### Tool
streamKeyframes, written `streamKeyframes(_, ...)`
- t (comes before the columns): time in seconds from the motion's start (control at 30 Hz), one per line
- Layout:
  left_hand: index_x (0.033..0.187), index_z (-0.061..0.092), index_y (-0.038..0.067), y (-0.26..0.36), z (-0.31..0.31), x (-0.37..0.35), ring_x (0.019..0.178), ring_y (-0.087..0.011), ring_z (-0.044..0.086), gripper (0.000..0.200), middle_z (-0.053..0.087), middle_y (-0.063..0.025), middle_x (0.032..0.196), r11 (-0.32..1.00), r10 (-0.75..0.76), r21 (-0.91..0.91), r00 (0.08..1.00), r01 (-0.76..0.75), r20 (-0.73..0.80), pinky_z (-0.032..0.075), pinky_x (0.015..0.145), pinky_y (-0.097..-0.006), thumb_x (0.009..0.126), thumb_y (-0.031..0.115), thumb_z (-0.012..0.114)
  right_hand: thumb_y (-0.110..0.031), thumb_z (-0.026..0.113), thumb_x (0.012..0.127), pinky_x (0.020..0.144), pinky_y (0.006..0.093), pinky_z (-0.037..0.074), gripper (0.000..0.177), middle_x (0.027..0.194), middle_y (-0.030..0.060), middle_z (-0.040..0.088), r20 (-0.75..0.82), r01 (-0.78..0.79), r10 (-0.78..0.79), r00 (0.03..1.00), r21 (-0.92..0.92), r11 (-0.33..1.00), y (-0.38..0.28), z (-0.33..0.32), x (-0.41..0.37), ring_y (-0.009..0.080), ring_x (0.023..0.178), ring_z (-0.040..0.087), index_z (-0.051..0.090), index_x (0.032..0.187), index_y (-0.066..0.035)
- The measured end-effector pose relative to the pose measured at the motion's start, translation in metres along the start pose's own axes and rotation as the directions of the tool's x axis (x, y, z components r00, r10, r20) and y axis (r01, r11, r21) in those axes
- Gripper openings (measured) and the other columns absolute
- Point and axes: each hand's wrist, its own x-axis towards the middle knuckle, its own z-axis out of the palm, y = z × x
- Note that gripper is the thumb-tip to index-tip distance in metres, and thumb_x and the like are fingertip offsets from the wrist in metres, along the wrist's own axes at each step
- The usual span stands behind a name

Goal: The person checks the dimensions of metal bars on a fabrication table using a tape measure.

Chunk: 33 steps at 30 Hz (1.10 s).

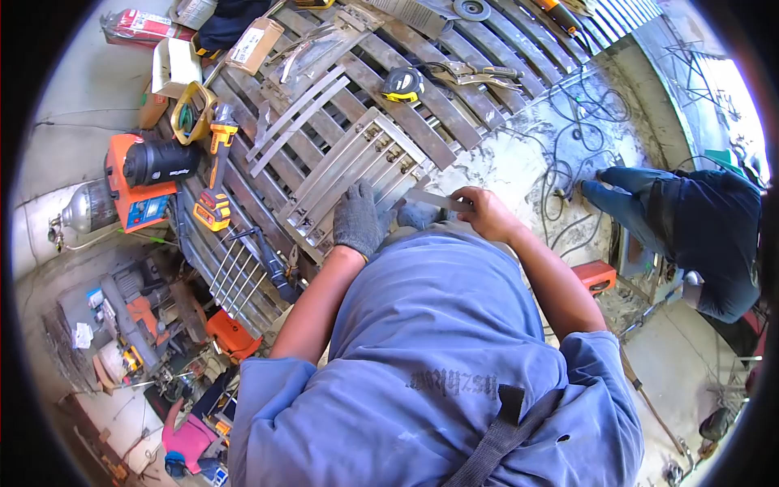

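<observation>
My left hand (359, 219), in a grey glove, lies on the lower part of a metal frame (357, 174) with several parallel bars, its fingers pointing up the frame. The frame rests tilted on the slatted metal table (442, 150). My right hand (484, 213) is bare and pinches the right end of a flat metal strip (434, 200), whose other end reaches to the frame's lower right edge. Two thin metal strips (300, 122) lie on the slats beyond the frame.
On the table are a tape measure (402, 84), locking pliers (475, 73), a yellow power tool (217, 162) and an orange machine (134, 183). Cables (560, 174) lie on the floor at right, near a bending person (698, 235). Another person (191, 438) is at lower left.
</observation>
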Motion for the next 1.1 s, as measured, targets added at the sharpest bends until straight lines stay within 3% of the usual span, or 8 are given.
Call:
streamKeyframes(0.17, 0.16, 0.048, -0.002, -0.012, 0.022, -0.011, 0.143, -0.0434, 0.059, 0.084, 0.059, -0.0251, 0.156, 0.998, 0.051, 0.048, 0.996, -0.048, -0.07, 0.05, 0.118, -0.055, 0.099, 0.045, 0.081, 0.003, 0.08, 0.092, 0.106, 0.0494, 0.06, 0.059, 0.131, 0.023, 0.078, 0.045, 0.158, -0.167, 0.985, 0.16, 0.974, 0.018, 0.034, 0.031, 0.0443, 0.121, 0.076, 0.067, 0.149, -0.003)
streamKeyframes(0.3, 0.162, 0.048, 0.0, -0.008, 0.013, -0.011, 0.144, -0.0446, 0.059, 0.077, 0.06, -0.0255, 0.156, 0.999, 0.005, -0.04, 0.999, -0.007, -0.05, 0.05, 0.119, -0.056, 0.102, 0.038, 0.077, 0.008, 0.069, 0.094, 0.088, 0.0425, 0.066, 0.042, 0.127, 0.0302, 0.076, 0.079, -0.009, -0.046, 0.996, 0.587, 0.81, 0.004, 0.052, 0.053, 0.0314, 0.106, 0.083, 0.063, 0.135, 0.007)
streamKeyframes(0.33, 0.162, 0.049, 0.001, -0.009, 0.014, -0.01, 0.143, -0.0451, 0.059, 0.074, 0.061, -0.026, 0.155, 0.998, 0.002, -0.062, 0.998, -0.006, -0.063, 0.05, 0.118, -0.0561, 0.103, 0.037, 0.076, 0.002, 0.074, 0.098, 0.076, 0.0367, 0.063, 0.04, 0.104, 0.0241, 0.082, 0.047, 0.004, -0.034, 0.998, 0.528, 0.85, 0.0, 0.051, 0.058, 0.0236, 0.09, 0.082, 0.058, 0.134, 0.009)
streamKeyframes(0.43, 0.159, 0.052, 0.001, -0.01, 0.017, -0.007, 0.139, -0.0475, 0.062, 0.07, 0.062, -0.0284, 0.153, 0.994, -0.039, -0.108, 0.998, 0.033, -0.052, 0.051, 0.117, -0.0569, 0.104, 0.036, 0.075, -0.006, 0.078, 0.1, 0.067, 0.0367, 0.063, 0.044, 0.092, 0.0212, 0.082, 0.0, -0.115, 0.126, 0.992, 0.419, 0.901, -0.007, 0.056, 0.069, 0.023, 0.079, 0.081, 0.057, 0.135, 0.011)
streamKeyframes(0.47, 0.158, 0.053, 0.001, -0.011, 0.017, -0.007, 0.138, -0.048, 0.062, 0.068, 0.063, -0.0287, 0.151, 0.995, -0.033, -0.099, 0.998, 0.027, -0.061, 0.051, 0.116, -0.057, 0.104, 0.036, 0.074, -0.011, 0.085, 0.094, 0.069, 0.0401, 0.065, 0.034, 0.086, 0.017, 0.081, -0.063, -0.113, 0.152, 0.986, 0.414, 0.903, -0.001, 0.062, 0.073, 0.0257, 0.075, 0.083, 0.066, 0.114, 0.009)
streamKeyframes(0.7, 0.144, 0.066, 0.001, -0.025, 0.006, 0.0, 0.13, -0.0477, 0.065, 0.05, 0.07, -0.0297, 0.136, 0.986, 0.009, -0.165, 0.994, -0.027, -0.108, 0.052, 0.112, -0.0566, 0.108, 0.036, 0.069, -0.023, 0.087, 0.1, 0.062, 0.036, 0.063, 0.042, 0.085, 0.0131, 0.078, 0.195, -0.332, 0.271, 0.943, 0.456, 0.826, 0.019, 0.055, 0.059, 0.02, 0.072, 0.079, 0.076, 0.121, 0.012)
streamKeyframes(0.93, 0.131, 0.072, 0.006, -0.062, -0.012, 0.067, 0.116, -0.0459, 0.065, 0.035, 0.07, -0.0253, 0.127, 0.985, 0.103, -0.084, 0.901, -0.152, -0.421, 0.053, 0.105, -0.0536, 0.107, 0.031, 0.067, -0.015, 0.08, 0.107, 0.062, 0.0347, 0.062, 0.027, 0.082, 0.0118, 0.078, 0.131, -0.366, 0.356, 0.925, 0.559, 0.744, 0.03, 0.061, 0.048, 0.0175, 0.067, 0.075, 0.08, 0.116, 0.01)
streamKeyframes(1.1, 0.133, 0.071, 0.001, -0.081, -0.001, 0.114, 0.124, -0.0464, 0.063, 0.036, 0.068, -0.0246, 0.127, 0.946, 0.212, -0.136, 0.881, -0.293, -0.423, 0.05, 0.11, -0.0572, 0.106, 0.023, 0.068, -0.015, 0.083, 0.105, 0.06, 0.0333, 0.062, 0.023, 0.08, 0.0107, 0.078, 0.027, -0.34, 0.425, 0.905, 0.646, 0.684, -0.002, 0.088, 0.059, 0.0161, 0.067, 0.074, 0.079, 0.107, 0.008)
